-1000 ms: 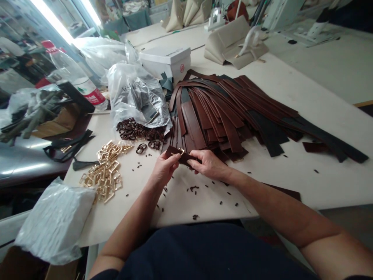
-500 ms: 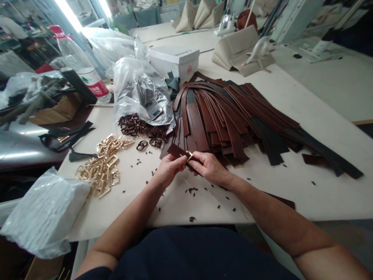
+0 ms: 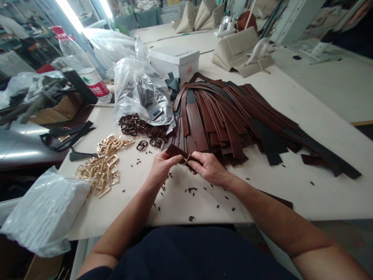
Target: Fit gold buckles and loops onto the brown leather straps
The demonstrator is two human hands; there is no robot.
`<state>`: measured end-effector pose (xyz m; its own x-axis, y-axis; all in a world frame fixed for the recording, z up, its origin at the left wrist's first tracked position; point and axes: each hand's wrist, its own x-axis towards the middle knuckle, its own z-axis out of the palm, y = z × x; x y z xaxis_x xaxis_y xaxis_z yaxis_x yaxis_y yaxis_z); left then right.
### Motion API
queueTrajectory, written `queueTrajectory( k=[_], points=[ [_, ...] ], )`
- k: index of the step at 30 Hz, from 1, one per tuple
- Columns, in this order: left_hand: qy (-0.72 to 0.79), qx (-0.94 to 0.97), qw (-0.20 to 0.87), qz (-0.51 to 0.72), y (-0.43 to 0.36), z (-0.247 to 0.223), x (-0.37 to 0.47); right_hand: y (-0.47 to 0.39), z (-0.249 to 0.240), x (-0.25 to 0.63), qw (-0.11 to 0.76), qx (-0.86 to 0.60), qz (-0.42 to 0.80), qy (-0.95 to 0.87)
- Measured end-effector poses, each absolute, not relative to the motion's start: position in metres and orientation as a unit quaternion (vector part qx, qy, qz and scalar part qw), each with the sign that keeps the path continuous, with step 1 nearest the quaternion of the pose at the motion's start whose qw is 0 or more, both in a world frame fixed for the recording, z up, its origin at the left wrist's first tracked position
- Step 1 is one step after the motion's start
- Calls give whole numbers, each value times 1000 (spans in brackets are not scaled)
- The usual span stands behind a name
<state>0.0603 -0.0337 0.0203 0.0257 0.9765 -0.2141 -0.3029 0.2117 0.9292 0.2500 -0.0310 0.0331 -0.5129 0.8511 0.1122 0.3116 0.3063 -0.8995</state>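
A dark brown leather strap (image 3: 175, 151) is pinched in my left hand (image 3: 163, 165), the thumb lying along its face. My right hand (image 3: 210, 168) grips the same strap by a gold buckle (image 3: 186, 159), which sits across the strap between my two thumbs. Both hands are close together above the table, in front of a fanned pile of brown leather straps (image 3: 210, 124). To the left lie a heap of gold buckles (image 3: 100, 171) and a heap of small brown leather loops (image 3: 136, 126). Fingers partly hide the buckle's underside.
Small dark bits (image 3: 191, 189) are scattered over the pale table (image 3: 320, 163). Behind the loops stand a plastic bag (image 3: 128, 85), a white box (image 3: 175, 60) and a large bottle (image 3: 97, 83). A wrapped white packet (image 3: 46, 210) overhangs the left edge. A beige leather piece (image 3: 236, 50) lies further back.
My left hand has shifted slightly left along the strap, its thumb moving back from the buckle. The buckle now looks turned more edge-on. My right hand has barely moved.
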Motion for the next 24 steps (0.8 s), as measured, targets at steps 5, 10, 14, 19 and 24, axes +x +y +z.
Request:
queueTrajectory(
  k=[5,10,14,19,24],
  points=[
    [469,351,636,503,-34,14,63,-34,32,246,323,-400,473,-716],
    [490,418,575,504,-38,5,72,-38,30,240,354,-437,423,-711],
    [511,545,456,485,-43,3,77,-36,26,238,362,-471,372,-714],
    [447,680,342,469,-46,11,71,-27,23,243,371,-481,375,-700],
    [346,591,554,474,-43,20,57,-28,30,247,371,-446,438,-687]
  ],
)
